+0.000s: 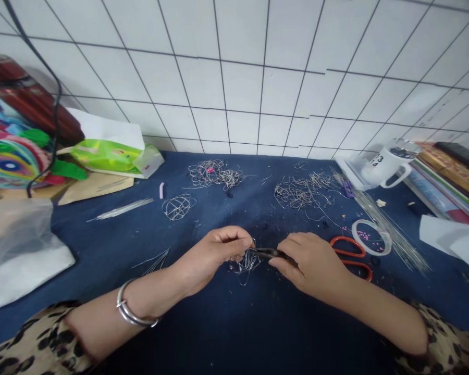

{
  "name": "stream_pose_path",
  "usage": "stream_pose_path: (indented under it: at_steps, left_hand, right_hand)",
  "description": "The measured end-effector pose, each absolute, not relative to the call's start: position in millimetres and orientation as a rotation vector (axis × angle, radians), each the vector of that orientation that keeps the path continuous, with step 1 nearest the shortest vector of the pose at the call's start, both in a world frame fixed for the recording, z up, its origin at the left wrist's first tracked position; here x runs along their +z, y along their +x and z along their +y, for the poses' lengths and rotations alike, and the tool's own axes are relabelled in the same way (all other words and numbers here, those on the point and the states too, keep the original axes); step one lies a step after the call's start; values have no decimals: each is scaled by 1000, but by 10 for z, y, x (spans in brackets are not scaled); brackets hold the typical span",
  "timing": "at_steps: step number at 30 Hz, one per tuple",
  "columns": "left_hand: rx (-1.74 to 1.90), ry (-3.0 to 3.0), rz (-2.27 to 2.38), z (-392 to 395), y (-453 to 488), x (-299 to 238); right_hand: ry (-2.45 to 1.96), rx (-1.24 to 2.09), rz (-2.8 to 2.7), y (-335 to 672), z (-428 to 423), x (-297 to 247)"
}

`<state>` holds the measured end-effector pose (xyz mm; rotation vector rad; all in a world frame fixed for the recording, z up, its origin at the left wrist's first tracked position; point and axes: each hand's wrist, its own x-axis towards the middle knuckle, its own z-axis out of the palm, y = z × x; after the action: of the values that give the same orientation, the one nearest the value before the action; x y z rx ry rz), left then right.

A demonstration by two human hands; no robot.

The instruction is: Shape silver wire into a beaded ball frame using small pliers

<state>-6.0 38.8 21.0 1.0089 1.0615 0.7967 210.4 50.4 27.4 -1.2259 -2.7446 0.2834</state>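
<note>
Thin silvery wire forms a small tangle [245, 263] at the middle of the blue-covered desk [234, 328], close in front of the person. The left hand [214, 250], with a silver bangle [131, 311] at its wrist, pinches the tangle's upper edge between thumb and fingertips. The right hand [312, 260] is curled around dark pliers [268, 253], whose tip meets the wire. Orange-handled scissors [349, 255] lie just beside the right hand. A wire ball [177, 207] and a white mug [386, 164] sit farther back.

wire tangle [245, 262] centre front | scissors [352, 255] right of it | mug [386, 164] behind right | wire ball [179, 206] behind left
</note>
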Motion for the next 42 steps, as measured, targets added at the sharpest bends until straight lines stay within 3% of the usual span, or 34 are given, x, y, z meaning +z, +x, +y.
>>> stream_pose_path:
  at_steps: [8,16,24,29,35,42]
  left_hand:
    - [766,1141,1049,399,-80,193]
    - [788,1048,1057,409,-87,194]
    - [768,999,1025,357,-65,240]
    - [798,979,1041,375,-93,280]
    - [797,982,1045,366,-83,274]
    - [808,984,1028,332,-38,271]
  right_hand:
    - [-1234,378,-2689,2161,532,274]
    - [-1203,730,-2629,2129,496,327]
    - [-1220,515,-2720,2099,454,251]
    - [-1230,858,-2656,2212,566,350]
    - [-1345,1323,-2081,2059,651,288]
    - [-1331,1219,-2035,1759,540,150]
